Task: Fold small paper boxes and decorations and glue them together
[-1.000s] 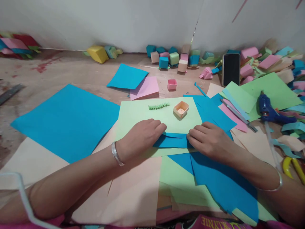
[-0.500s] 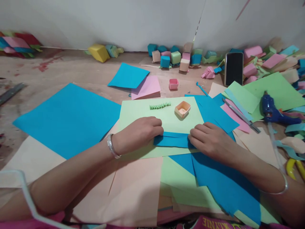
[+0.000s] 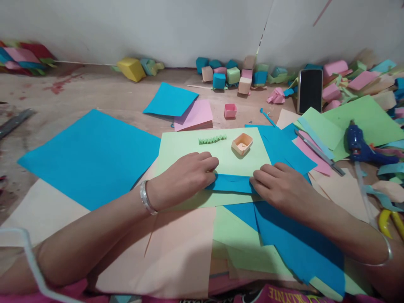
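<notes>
A folded strip of blue paper [image 3: 234,183] lies across a pale green sheet [image 3: 183,145] in front of me. My left hand [image 3: 192,176] grips the strip's left end with bent fingers. At the other end my right hand [image 3: 276,185] has its fingers closed on the paper, and its fingertips cover that end. Just beyond the strip, on the green sheet, sit a zigzag-folded green paper strip [image 3: 212,139] and a small peach paper box [image 3: 242,144].
Blue paper [image 3: 94,155] spreads to the left. On the right are a blue glue gun [image 3: 356,141], a cutter knife [image 3: 318,152] and a phone [image 3: 309,91]. Small paper blocks [image 3: 232,75] line the wall. A pink paper box [image 3: 230,110] stands behind the green sheet.
My left hand has shifted slightly, and its fingers now cover more of the strip's left end. The strip's upper fold lies flatter. My right hand has barely moved.
</notes>
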Action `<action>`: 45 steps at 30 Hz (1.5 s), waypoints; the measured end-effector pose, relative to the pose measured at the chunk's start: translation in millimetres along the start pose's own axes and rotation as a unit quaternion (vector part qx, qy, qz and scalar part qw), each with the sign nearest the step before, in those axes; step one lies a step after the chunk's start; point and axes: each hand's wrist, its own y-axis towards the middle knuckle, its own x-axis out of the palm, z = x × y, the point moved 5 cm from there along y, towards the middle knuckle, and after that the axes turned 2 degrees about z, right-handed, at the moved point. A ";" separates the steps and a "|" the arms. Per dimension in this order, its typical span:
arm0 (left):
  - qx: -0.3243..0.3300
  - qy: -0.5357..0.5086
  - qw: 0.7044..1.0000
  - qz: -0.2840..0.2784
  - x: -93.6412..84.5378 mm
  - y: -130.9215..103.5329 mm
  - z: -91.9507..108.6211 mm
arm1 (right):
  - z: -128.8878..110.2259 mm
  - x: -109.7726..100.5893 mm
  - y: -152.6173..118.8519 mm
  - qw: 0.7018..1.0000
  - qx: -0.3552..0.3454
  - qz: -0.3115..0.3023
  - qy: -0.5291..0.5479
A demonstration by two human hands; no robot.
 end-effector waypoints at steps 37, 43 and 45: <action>-0.044 0.102 0.993 0.027 14.3 12.8 44.1 | -38.2 3.7 -2.8 0.980 0.109 -0.085 -0.145; -0.052 0.119 0.992 0.004 13.4 7.3 44.2 | -30.0 -0.9 -0.7 0.981 0.146 -0.063 -0.116; -0.047 0.110 0.993 0.015 13.7 8.5 45.2 | -24.8 -1.7 0.3 0.976 0.177 -0.052 -0.114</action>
